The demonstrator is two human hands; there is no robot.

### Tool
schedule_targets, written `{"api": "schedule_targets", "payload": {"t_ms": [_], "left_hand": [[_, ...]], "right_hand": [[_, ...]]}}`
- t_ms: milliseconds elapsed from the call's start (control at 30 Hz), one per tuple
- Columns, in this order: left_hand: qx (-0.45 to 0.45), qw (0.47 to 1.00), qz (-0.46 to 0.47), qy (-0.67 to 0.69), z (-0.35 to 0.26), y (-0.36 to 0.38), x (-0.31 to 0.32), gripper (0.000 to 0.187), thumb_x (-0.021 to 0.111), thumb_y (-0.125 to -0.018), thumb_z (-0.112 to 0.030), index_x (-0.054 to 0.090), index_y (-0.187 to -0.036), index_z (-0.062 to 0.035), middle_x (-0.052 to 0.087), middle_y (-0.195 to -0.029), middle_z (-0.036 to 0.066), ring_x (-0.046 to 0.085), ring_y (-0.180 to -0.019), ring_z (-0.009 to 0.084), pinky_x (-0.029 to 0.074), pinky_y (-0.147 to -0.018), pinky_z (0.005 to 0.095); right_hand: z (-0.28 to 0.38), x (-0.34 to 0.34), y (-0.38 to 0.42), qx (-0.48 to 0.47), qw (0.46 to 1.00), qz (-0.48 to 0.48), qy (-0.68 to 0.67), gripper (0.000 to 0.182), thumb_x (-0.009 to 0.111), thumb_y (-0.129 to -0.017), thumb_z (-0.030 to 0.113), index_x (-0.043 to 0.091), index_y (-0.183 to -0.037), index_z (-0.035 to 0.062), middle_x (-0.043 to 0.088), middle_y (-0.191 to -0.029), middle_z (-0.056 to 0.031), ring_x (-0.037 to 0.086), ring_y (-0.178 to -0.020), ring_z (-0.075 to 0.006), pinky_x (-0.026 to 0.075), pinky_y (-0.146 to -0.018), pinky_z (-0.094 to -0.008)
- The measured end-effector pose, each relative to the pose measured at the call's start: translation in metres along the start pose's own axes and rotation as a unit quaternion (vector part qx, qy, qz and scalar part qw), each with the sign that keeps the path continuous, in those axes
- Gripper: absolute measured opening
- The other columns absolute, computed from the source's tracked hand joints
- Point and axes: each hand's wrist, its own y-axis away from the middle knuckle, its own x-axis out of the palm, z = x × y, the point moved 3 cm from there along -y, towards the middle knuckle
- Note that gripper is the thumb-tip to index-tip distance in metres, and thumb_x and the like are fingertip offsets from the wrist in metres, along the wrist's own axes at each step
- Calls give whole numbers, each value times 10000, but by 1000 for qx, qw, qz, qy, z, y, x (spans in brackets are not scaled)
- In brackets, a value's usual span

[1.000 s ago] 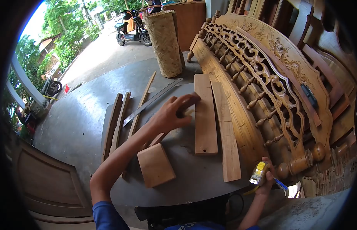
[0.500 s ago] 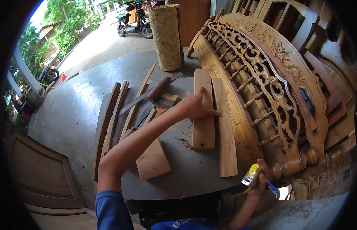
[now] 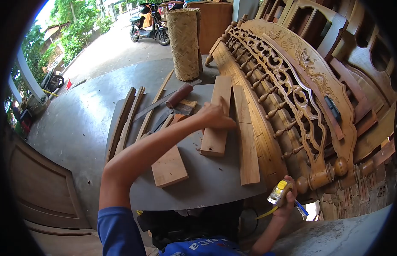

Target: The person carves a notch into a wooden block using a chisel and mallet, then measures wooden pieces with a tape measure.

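A thick wooden block (image 3: 214,143) lies on the grey tabletop (image 3: 198,179), tilted slightly. My left hand (image 3: 216,116) grips it from above around its middle, the thumb reaching over the right edge. Low on the right, my right hand (image 3: 287,202) is closed around a yellow-and-silver tape measure (image 3: 278,193), held off the table. A short length of yellow tape sticks out toward the lower left. A blue pen (image 3: 301,208) also pokes out of that hand. Beside the block lies a flatter board (image 3: 248,149) with a pencil line across it.
Left of the block are another wood piece (image 3: 169,168), a red-brown cylinder (image 3: 179,95), a saw blade (image 3: 153,104) and several long strips (image 3: 121,121). A carved wooden headboard (image 3: 292,81) leans along the right. A woven roll (image 3: 183,45) stands beyond the table.
My left hand has turned the block, its near end swinging left and away from the flatter board. The right hand keeps hold of the tape measure. The view has shifted slightly.
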Motion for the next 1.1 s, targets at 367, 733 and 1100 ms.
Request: {"api": "schedule_targets", "payload": {"t_ms": [367,733,1100], "left_hand": [[116,713,63,688,58,87,-52,637,455,-719,-336,379,-1200,75,525,-988,239,588,-792,336,502,-668,485],[165,634,303,693,25,156,10,745,409,-820,-559,342,-1234,56,501,-990,270,588,-823,348,497,-689,477],[186,634,436,611,34,151,46,818,653,-676,-436,305,-1309,-52,482,-1074,250,572,-873,289,500,-700,339]], "right_hand": [[16,8,4,14,999,13,29,620,652,-662,369,483,-1103,-35,526,-973,-68,542,-812,-120,462,-701,-222],[34,8,19,-35,999,4,-7,638,654,-656,340,470,-1125,-52,535,-952,-82,550,-827,-132,460,-695,-228],[44,-32,30,-54,996,-62,-46,635,635,-674,327,430,-1152,-38,524,-924,-83,558,-814,-156,483,-680,-238]]}}
